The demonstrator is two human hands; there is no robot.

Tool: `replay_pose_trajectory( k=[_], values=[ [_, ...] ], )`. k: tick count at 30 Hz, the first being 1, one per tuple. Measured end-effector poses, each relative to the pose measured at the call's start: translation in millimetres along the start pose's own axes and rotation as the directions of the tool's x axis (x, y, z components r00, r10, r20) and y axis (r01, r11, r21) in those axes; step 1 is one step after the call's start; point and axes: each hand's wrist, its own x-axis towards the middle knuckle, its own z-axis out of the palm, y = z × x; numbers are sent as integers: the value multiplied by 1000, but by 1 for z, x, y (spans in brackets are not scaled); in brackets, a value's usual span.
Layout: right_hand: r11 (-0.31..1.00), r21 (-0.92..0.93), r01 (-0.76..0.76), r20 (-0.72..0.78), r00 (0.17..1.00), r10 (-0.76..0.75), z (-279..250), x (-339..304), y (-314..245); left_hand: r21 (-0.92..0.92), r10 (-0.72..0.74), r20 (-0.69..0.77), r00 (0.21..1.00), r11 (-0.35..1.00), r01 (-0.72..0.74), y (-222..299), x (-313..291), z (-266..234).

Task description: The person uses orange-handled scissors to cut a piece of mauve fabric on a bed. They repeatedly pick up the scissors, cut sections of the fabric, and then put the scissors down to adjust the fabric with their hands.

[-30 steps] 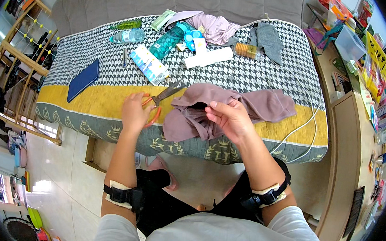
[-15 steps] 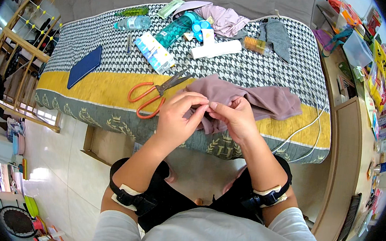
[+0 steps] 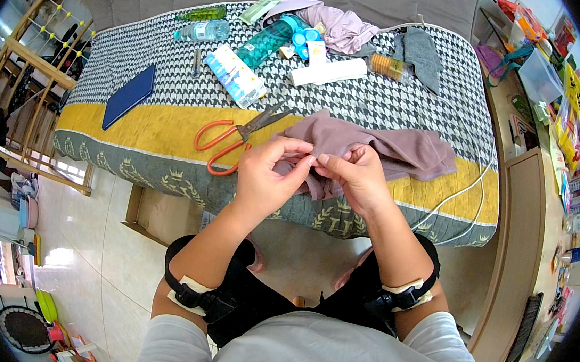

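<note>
My left hand [image 3: 264, 176] and my right hand [image 3: 360, 181] meet fingertip to fingertip above the near edge of the bed. Thumb and forefinger are pinched together on each; whatever sits between the tips is too small to make out. Beneath and behind them lies a crumpled mauve cloth [image 3: 411, 154], partly hidden by the fingers. Just left of the cloth, a pair of scissors [image 3: 244, 130] with orange handles rests with its blades spread a little, close to my left hand.
Farther back on the bedspread [image 3: 173, 93] are a dark blue flat case [image 3: 129, 97], a white-and-blue packet [image 3: 236, 77], a teal bottle [image 3: 268, 43], a clear bottle [image 3: 203, 31], a white roll [image 3: 328, 72] and a grey cloth [image 3: 422, 57]. A white cable [image 3: 462, 190] trails along the right side.
Both hands stay pinched together in nearly the same place, with only slight finger movement. The bed and the things on it have shifted a few pixels in view.
</note>
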Motion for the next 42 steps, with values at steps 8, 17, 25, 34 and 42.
replay_pose_trajectory(
  k=[8, 17, 25, 34, 42],
  values=[
    [982, -182, 48, 14, 999, -46, -5, 2, 1, 179, 116, 57, 992, 976, -124, 0, 1, -6],
    [999, 4, -42, 39, 998, 41, -1, 0, -5, -170, -186, 147, 971, 963, 210, -8, -2, -6],
    [994, 56, -95, 85, 992, 90, -3, 2, -7, -245, -236, 173, 956, 930, 274, -10, -1, -6],
    [993, 103, -65, 93, 994, 56, -6, 4, -2, -172, -118, 89, 989, 976, 132, -1, 0, 1],
    [992, 120, -47, 58, 997, 40, -2, 4, 1, 219, 127, 43, 991, 966, -133, -2, -1, 2]
  ],
)
